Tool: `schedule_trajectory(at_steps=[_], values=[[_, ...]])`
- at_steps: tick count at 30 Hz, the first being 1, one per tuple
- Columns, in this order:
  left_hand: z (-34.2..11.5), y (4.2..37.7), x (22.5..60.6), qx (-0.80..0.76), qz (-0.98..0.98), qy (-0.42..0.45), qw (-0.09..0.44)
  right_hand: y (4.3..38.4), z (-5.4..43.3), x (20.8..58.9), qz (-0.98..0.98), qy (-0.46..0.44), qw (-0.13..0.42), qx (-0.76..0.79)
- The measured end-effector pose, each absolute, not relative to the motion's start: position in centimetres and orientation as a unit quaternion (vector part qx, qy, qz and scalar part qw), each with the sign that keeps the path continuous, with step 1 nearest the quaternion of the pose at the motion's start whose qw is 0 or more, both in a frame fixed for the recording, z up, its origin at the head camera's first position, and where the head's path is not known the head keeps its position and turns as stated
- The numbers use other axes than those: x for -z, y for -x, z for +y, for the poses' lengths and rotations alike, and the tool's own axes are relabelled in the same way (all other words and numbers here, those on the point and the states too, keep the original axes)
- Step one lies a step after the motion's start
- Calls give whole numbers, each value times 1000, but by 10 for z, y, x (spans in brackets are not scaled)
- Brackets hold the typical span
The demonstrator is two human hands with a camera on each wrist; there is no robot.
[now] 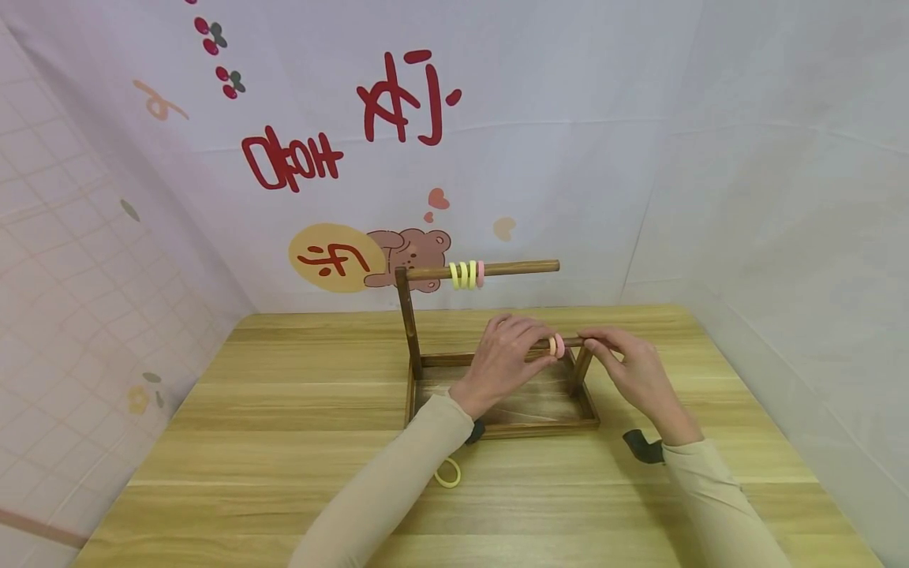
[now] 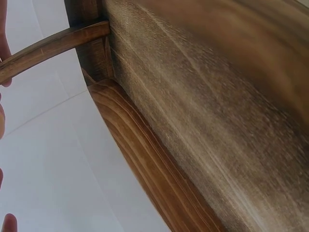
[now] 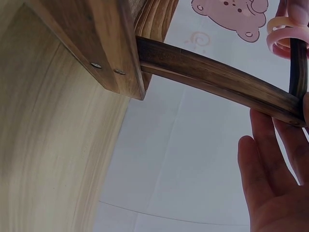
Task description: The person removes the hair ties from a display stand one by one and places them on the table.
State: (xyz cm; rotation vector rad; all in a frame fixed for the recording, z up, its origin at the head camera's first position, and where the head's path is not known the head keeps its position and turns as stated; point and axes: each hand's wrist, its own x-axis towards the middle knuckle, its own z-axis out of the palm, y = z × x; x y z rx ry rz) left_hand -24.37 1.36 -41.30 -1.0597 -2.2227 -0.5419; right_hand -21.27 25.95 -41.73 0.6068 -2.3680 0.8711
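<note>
A wooden stand [image 1: 405, 315] with a shallow tray base [image 1: 540, 430] holds two horizontal rods. My left hand [image 1: 500, 359] is at the lower rod [image 1: 574, 341], thumb and fingers pinching at a pale orange ring [image 3: 280, 22] threaded on it. A pink ring [image 1: 560, 345] sits just right of that one. My right hand [image 1: 632, 371] pinches the lower rod's right end, where it meets the short post [image 3: 217, 79]. On the upper rod [image 1: 521, 267] hang three yellow rings [image 1: 464, 275] and another pink ring [image 1: 480, 274].
One loose yellow ring [image 1: 448, 473] lies on the wooden table [image 1: 284, 442], near my left forearm. A black curved piece [image 1: 642, 447] shows by my right sleeve, and a smaller dark piece [image 1: 476, 431] by the left cuff. Behind the table hangs a printed white cloth [image 1: 568, 158].
</note>
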Motion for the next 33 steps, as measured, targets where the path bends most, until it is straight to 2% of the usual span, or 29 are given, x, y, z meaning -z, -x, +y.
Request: schedule_trajectory(at_steps=[33], values=[[0,241,413,225,-824,404,329,212,258,415,-883,-222,260,-321]])
